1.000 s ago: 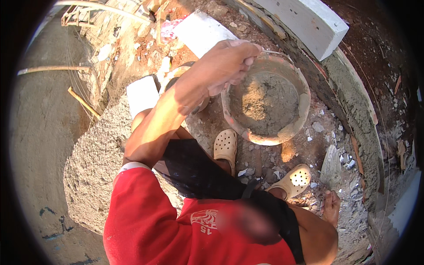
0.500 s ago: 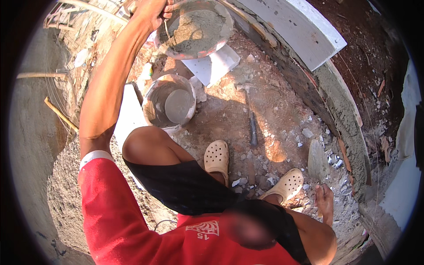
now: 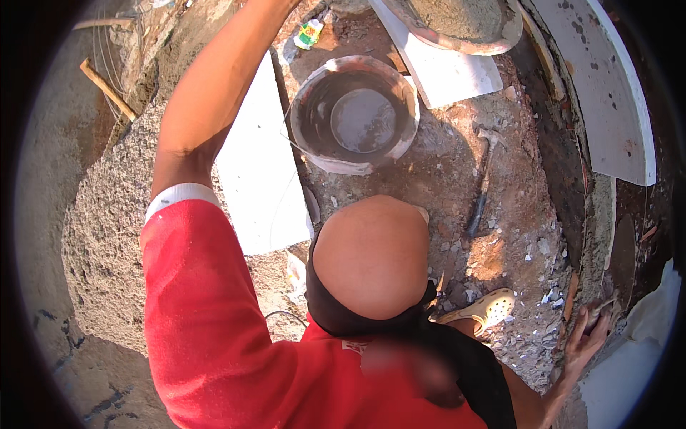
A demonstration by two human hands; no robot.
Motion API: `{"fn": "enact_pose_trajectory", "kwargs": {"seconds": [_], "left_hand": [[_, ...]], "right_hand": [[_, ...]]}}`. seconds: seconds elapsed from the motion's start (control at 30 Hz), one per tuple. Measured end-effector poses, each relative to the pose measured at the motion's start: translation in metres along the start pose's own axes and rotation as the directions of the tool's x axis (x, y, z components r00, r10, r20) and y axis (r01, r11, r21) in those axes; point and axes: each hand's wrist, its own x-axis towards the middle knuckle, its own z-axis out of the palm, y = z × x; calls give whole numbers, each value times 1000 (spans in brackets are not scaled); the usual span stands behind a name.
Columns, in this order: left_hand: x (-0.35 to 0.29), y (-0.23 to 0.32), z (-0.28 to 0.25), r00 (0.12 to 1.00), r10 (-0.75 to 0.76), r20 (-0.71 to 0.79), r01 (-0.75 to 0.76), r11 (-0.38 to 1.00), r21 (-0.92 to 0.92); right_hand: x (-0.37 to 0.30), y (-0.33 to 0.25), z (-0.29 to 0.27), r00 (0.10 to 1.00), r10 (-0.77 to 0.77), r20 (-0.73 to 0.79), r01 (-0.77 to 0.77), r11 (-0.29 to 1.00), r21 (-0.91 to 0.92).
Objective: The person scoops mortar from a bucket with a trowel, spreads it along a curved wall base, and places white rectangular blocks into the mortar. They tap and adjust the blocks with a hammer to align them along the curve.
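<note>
A shallow metal pan (image 3: 457, 25) heaped with grey mortar sits at the top edge of the view, raised above the ground, its rim worn and rusty. The left arm reaches straight up toward it from the red sleeve, but the left hand itself runs out of the picture at the top edge, so whether it grips the pan cannot be told. Part of the pan overlaps a white tile (image 3: 446, 68) lying flat on the dirt below it.

Just beside that tile, toward the person, stands a round bucket (image 3: 355, 114) with a mortar-smeared inner wall and a wire handle hanging down its left side. To the bucket's left lies a larger white tile (image 3: 261, 179), resting against a mound of grey sand (image 3: 107, 236). To the bucket's right, a hammer (image 3: 482, 182) lies on the rubble-strewn ground (image 3: 514, 243), head away from the person.

A bare knee sits below the bucket, with a pale perforated clog (image 3: 482, 309) on the ground near it. The right hand (image 3: 586, 332) is low at the right, fingers spread and pressed on a rough ledge (image 3: 600, 236) of mortar and stone, holding nothing. A curved white slab (image 3: 607, 93) runs along the upper right.
</note>
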Motion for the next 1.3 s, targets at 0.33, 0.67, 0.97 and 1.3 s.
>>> {"fn": "enact_pose_trajectory", "kwargs": {"seconds": [0.33, 0.67, 0.97, 1.3], "left_hand": [[-253, -152, -46, 869, -137, -476, 353, 845, 401], [-294, -181, 4, 813, -476, -335, 300, 836, -459], [-294, -157, 44, 704, -539, -463, 233, 791, -566], [-284, -118, 74, 745, -438, -503, 141, 841, -522]], "right_hand": [[64, -50, 110, 883, -84, 462, 327, 818, -474], [141, -126, 29, 853, -507, 123, 504, 738, -449], [164, -124, 44, 850, -150, 505, 160, 987, 24], [190, -162, 84, 809, -257, 529, 353, 931, -89]]}}
